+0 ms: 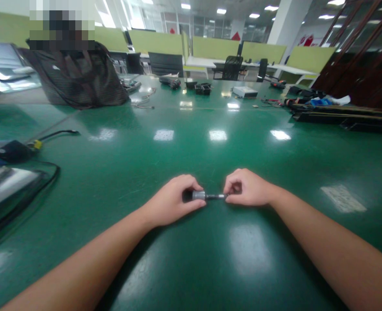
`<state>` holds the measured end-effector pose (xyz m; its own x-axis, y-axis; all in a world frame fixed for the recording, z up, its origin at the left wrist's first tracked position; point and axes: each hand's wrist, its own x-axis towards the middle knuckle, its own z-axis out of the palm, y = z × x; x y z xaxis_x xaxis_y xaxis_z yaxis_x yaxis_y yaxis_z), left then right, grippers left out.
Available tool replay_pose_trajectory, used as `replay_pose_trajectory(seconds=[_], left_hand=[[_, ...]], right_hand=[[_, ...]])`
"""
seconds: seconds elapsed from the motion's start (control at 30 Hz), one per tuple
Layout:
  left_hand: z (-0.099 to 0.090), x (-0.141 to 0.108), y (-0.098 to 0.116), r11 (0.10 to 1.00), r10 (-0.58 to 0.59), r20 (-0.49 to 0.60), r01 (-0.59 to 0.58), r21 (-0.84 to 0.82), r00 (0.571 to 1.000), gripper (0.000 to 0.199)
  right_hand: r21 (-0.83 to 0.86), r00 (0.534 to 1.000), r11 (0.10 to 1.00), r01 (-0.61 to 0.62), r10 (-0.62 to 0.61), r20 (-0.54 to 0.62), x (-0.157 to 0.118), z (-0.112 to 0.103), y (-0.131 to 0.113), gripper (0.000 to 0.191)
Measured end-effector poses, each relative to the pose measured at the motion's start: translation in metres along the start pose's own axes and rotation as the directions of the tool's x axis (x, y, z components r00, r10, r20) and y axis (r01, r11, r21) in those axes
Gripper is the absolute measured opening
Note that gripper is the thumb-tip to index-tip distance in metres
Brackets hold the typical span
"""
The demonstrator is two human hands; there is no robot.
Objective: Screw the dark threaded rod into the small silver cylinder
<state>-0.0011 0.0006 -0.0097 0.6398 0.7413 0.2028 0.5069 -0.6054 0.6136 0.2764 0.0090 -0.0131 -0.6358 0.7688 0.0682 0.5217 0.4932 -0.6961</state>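
Note:
Low over the green table (191,160), at the middle of the head view, is a small tool-like piece with a grey metal cylinder (198,195) and a thin shiny shaft (215,196). My left hand (174,199) is closed round the cylinder, thumb and index finger on either side; a dark end shows inside its grip. On the right, my right hand (247,188) pinches the far end of the shaft between thumb and fingertips. The shaft lies level, pointing from left to right. Its tip is hidden by my right fingers, and its exact kind cannot be made out.
A large dark bag (81,77) stands at the back left. Nearer left are a black cable (56,172) and a dark connector piece (14,151). A white box (244,92) sits far back; black panels (343,116) and tools lie at the right.

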Motion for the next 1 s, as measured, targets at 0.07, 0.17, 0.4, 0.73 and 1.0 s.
replay_pose_trajectory(seconds=[0.07, 0.17, 0.4, 0.73, 1.0], left_hand=[[0.0, 0.0, 0.0, 1.0, -0.005, -0.006, 0.005, -0.009, 1.0, 0.021], [0.001, 0.0, 0.0, 1.0, -0.022, -0.021, 0.022, -0.014, 1.0, 0.022], [0.002, 0.0, 0.001, 0.999, 0.005, -0.008, -0.004, 0.041, 1.0, 0.027], [0.001, 0.0, 0.002, 0.999, 0.008, -0.011, -0.007, 0.046, 1.0, 0.021], [0.002, 0.0, 0.001, 0.999, 0.022, -0.014, -0.021, 0.041, 1.0, 0.021]], right_hand=[[0.014, 0.999, 1.0, 0.022, -0.021, -0.034, 0.003, 0.006, -0.002, 0.009], [0.012, 0.991, 0.998, 0.06, -0.058, -0.12, 0.007, 0.019, -0.009, 0.013], [-0.09, 0.978, 0.989, 0.12, -0.133, -0.163, 0.01, 0.035, -0.021, 0.017], [-0.16, 0.972, 0.976, 0.15, -0.176, -0.158, 0.009, 0.035, -0.02, 0.009], [-0.202, 0.961, 0.96, 0.194, -0.228, -0.159, 0.009, 0.036, -0.019, 0.01]])
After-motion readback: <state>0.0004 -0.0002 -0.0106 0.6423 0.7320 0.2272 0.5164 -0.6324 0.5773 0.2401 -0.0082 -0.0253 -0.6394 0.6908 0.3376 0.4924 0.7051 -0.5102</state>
